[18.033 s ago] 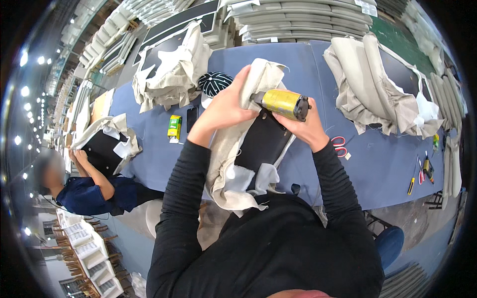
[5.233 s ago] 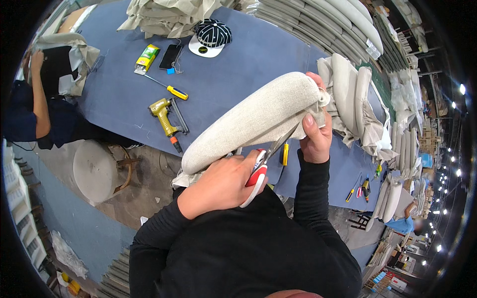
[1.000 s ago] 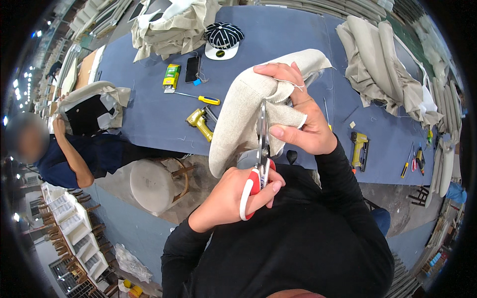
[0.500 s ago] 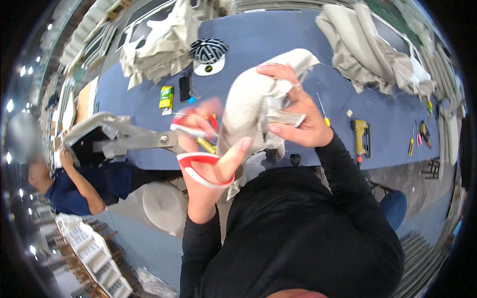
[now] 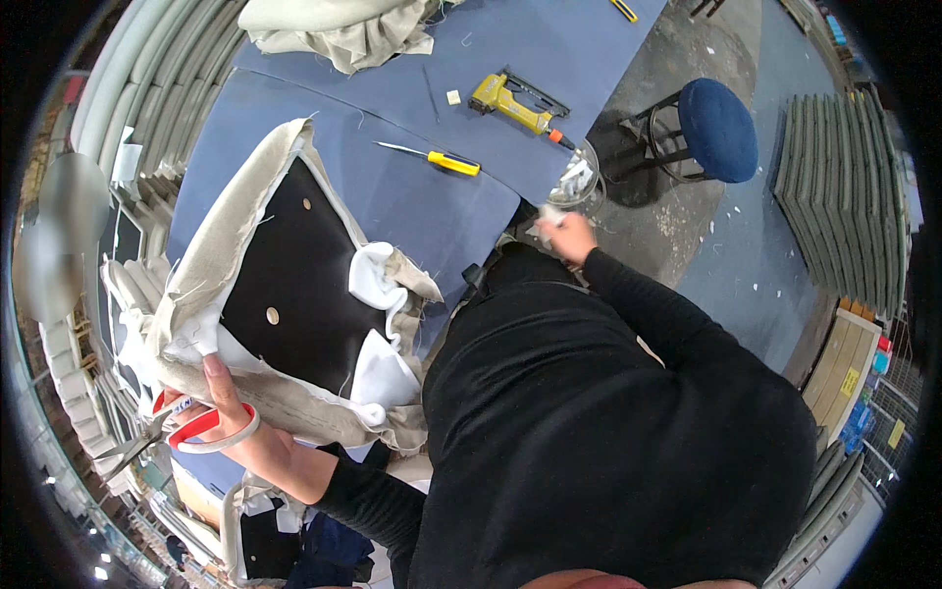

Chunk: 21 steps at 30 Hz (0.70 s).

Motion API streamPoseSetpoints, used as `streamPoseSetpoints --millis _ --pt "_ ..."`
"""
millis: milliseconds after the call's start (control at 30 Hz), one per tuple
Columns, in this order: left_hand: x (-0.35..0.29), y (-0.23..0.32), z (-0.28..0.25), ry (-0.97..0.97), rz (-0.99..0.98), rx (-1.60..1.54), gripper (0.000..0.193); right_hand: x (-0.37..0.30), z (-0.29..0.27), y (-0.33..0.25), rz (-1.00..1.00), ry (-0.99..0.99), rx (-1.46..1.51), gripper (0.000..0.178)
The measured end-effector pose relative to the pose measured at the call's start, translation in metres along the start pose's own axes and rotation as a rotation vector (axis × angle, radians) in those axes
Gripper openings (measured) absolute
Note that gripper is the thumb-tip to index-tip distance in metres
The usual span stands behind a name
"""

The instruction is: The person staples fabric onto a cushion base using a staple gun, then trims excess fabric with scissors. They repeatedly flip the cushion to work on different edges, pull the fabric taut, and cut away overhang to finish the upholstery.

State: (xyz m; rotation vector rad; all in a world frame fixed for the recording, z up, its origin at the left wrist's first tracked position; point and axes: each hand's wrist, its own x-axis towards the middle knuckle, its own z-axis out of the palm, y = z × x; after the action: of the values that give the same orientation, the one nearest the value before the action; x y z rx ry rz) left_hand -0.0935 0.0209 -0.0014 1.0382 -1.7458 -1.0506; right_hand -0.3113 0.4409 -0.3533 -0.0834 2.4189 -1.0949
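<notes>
Fingers of the left hand [image 5: 224, 393] are curled firmly round the near edge of the upholstered panel [image 5: 304, 270], thumb on top, with the red-and-white scissors [image 5: 196, 426] hung on the same hand, blades slightly parted and pointing left, away from the cloth. Right fingers [image 5: 557, 234] are blurred; a whitish scrap [image 5: 549, 216] shows at their tips, though how tightly they close on it I cannot tell. Just beyond them, at the corner of the table [image 5: 422, 221], is a see-through bin [image 5: 593, 165] with pale offcuts inside.

The panel stretches up and to the right of the left fingers, black backing in view, beige cloth turned along its sides, loose white lining at the end nearest the body. Whether it rests on the table is unclear.

Discarding a trimmed piece looks like the step in hand. It calls for the right fingers to part over the bin while the left ones keep the panel steady and the scissor blades clear of the fabric.
</notes>
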Motion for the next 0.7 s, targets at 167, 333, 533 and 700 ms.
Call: streamPoseSetpoints --millis 167,333,533,700 --pt "0.002 0.004 0.005 -0.052 -0.015 -0.036 0.066 0.045 -0.053 0.042 0.269 0.083 -0.432 0.070" --pt "-0.006 0.003 0.008 -0.104 0.098 -0.083 0.062 0.097 -0.071 0.005 -0.059 -0.517 -0.799 0.072" --pt "-0.047 -0.018 -0.049 -0.310 0.161 -0.251 0.076 0.096 -0.012 -0.143 -0.380 -0.572 0.156 0.079" --pt "-0.062 -0.062 -0.102 -0.115 0.255 0.069 0.047 0.142 0.058 -0.148 -0.242 -0.863 0.151 0.079"
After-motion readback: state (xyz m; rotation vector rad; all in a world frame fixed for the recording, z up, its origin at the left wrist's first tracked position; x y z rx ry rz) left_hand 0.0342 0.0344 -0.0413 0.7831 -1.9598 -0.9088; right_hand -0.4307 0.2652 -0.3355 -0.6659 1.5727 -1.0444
